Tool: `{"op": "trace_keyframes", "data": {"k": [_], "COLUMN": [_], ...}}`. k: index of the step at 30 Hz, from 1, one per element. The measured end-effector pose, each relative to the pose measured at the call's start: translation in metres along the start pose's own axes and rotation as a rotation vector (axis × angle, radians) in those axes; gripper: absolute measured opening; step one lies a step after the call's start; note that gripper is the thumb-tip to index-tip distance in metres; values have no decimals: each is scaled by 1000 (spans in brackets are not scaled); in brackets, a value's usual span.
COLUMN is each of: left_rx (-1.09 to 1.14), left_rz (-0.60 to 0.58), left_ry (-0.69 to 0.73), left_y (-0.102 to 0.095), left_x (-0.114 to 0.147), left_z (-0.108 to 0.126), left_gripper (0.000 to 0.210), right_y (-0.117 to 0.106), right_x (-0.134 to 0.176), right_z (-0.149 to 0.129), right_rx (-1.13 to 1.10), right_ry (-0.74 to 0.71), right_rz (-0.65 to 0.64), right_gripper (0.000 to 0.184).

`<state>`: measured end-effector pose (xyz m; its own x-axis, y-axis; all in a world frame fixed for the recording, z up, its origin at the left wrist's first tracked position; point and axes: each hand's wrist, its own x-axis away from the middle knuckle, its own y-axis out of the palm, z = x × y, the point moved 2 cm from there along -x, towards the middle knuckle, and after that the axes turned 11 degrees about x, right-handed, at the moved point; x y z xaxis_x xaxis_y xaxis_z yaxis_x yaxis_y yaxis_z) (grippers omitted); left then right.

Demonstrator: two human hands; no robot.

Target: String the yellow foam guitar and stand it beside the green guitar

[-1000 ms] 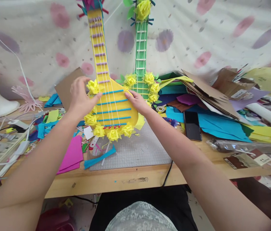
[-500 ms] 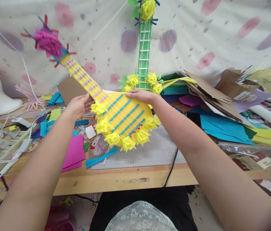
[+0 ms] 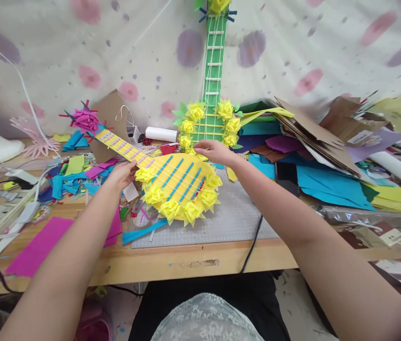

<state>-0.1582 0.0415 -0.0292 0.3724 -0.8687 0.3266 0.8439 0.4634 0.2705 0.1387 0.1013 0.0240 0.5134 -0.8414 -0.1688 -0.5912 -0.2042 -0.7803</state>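
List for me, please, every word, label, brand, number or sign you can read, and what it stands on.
None can be read.
White label on the cardboard box: dark marks, too blurred.
Brown-and-white card at right: marks too small.

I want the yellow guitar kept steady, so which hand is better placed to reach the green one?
Probably your right hand: it's close to the green guitar and appears open, whereas your left hand is at the neck of the yellow guitar.
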Motion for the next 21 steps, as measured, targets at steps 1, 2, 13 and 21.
{"op": "trace_keyframes", "data": {"k": [1,2,13,21], "left_rx": [-10,-20,-744,-1300], "left_rz": [18,41,-72,-794], "left_ry": [-14,-29,905,967], "left_y": [-1,-1,36,109], "left_x": [-3,-4,55,78], "left_z": [-4,-6,22,-28], "left_gripper": [8,7,19,38], "right_y": [2,5,20,19], "right_x": [7,13,50,79], "right_z": [4,7,14,17], "right_rx": [-13,-30,291,487], "right_ry": [3,8,-181,-441], "right_rz": [-46,-101,-36,211], "right_gripper": [27,26,18,32]}}
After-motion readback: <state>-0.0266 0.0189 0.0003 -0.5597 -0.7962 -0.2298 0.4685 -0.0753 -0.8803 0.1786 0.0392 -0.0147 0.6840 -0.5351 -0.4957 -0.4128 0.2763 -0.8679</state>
